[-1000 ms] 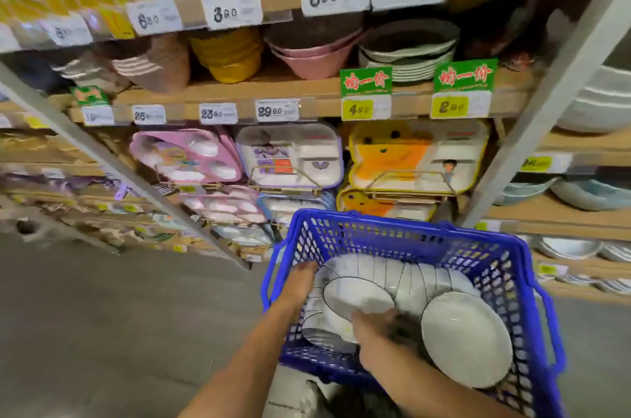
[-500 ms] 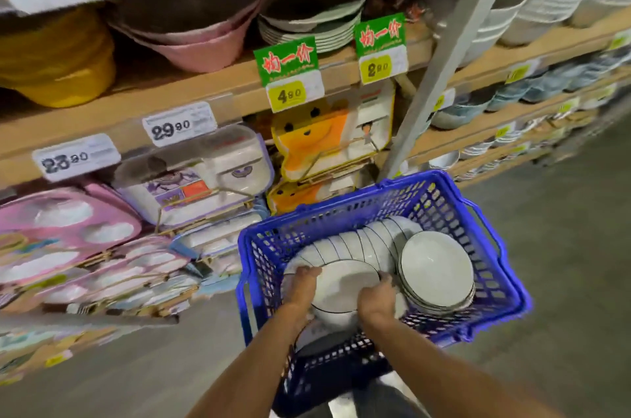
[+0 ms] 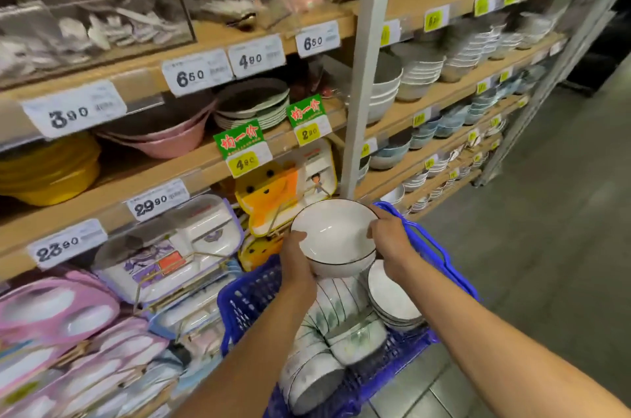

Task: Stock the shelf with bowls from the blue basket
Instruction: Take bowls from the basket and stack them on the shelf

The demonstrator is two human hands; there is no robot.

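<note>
right now both hands grip a short stack of white bowls (image 3: 334, 235) with thin dark rims, at least two nested one in the other, mouth up and tipped a little toward the camera. the left hand (image 3: 296, 262) holds the stack at its near left side, thumb hooked over the rim and fingers curled round the outer wall below; the right hand (image 3: 389, 240) clasps the right side, fingers wrapped over the rim there. the stack sits between the two hands, raised above the blue basket (image 3: 247, 298) and over its far half. down in the basket lies more of the same ware: a row of bowls on edge (image 3: 336, 306) running along the middle, a leaning pile (image 3: 392, 303) against the right wall just below the right wrist, and further bowls (image 3: 314, 381) at the near end, somewhat blurred. the basket is close against the wooden shelf (image 3: 191, 175), whose front edges carry white price tags. just behind the held stack, on the shelf, stands an orange animal-shaped tray (image 3: 269, 194), and left of it are white and purple divided trays (image 3: 170, 247) and pink trays (image 3: 51, 311). one level up sit pink bowls (image 3: 164, 141), yellow bowls (image 3: 51, 171) and a pile of plates (image 3: 254, 107). a white upright post (image 3: 363, 76) rises behind the stack, and to its right the shelf boards hold rows of stacked bowls (image 3: 421, 67) running off into blur
</note>
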